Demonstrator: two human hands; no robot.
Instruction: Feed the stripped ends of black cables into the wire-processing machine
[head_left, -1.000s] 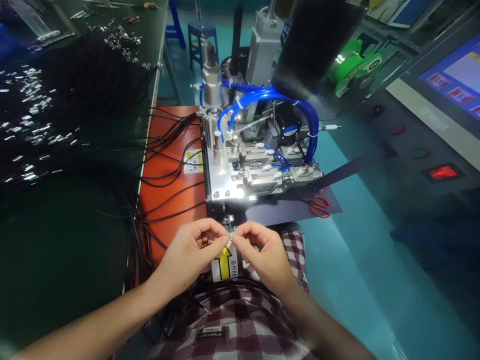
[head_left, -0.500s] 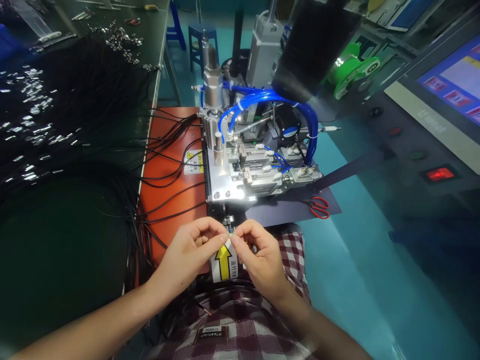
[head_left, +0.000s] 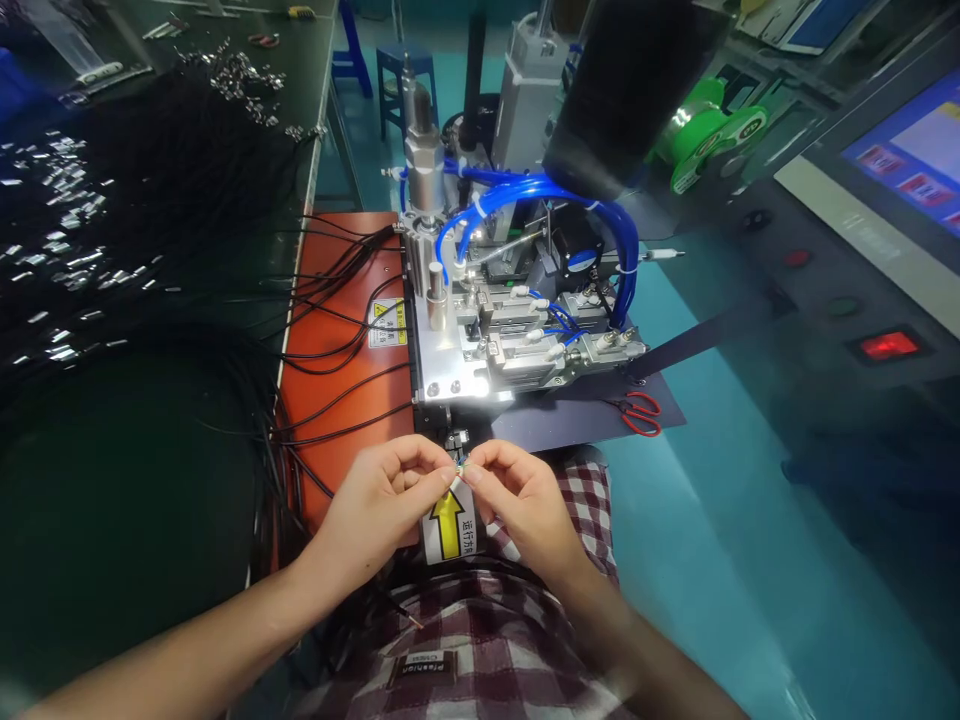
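My left hand (head_left: 390, 495) and my right hand (head_left: 525, 505) meet fingertip to fingertip at the near edge of a metal machine (head_left: 450, 365). Each one pinches thumb against index finger. Between the fingertips are tiny light-coloured wire ends, too small to make out clearly. A small metal fixture (head_left: 456, 440) is just beyond the fingertips. Below them shows a white label with a yellow arrow (head_left: 448, 525).
Black cables (head_left: 337, 430) cross an orange plate (head_left: 319, 385) on the left, beside a heap of cables with shiny ends (head_left: 67, 250). Red-handled scissors (head_left: 641, 413) lie right. A control panel (head_left: 832, 220) and green spool (head_left: 701, 140) stand further right.
My right hand's fingers have shifted slightly at the pinch, while my left hand is almost unmoved. The view has turned very slightly.
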